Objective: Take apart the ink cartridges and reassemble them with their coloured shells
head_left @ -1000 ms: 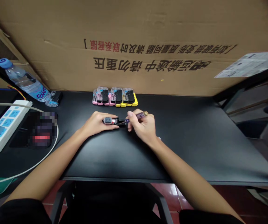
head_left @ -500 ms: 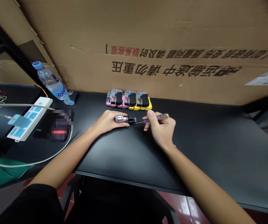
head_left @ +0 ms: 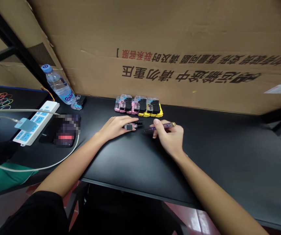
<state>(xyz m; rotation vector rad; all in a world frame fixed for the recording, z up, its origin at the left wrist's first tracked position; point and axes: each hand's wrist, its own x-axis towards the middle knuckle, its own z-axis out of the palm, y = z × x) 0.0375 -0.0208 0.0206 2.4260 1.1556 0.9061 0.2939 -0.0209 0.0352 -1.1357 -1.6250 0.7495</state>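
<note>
My left hand (head_left: 114, 126) is closed round a small black and clear device (head_left: 131, 126) that lies low over the black table. In my right hand (head_left: 170, 138) is a screwdriver (head_left: 166, 125) with a see-through purple handle, its thin tip pointing left. A small gap parts the tip from the device. Behind both hands, against the cardboard, stands a row of clear and black cartridge-like parts with pink bases (head_left: 125, 103) on the left and yellow bases (head_left: 151, 107) on the right.
On the left are a water bottle (head_left: 58, 85), a white power strip (head_left: 39, 122), a phone (head_left: 67, 132), a white cable and coloured wires (head_left: 2, 100). A large cardboard sheet (head_left: 155, 29) rises behind the table (head_left: 135, 163).
The device in my left hand has turned, showing a plain grey end in place of the face with two dots. The screwdriver tip has come away from it. The view has shifted slightly.
</note>
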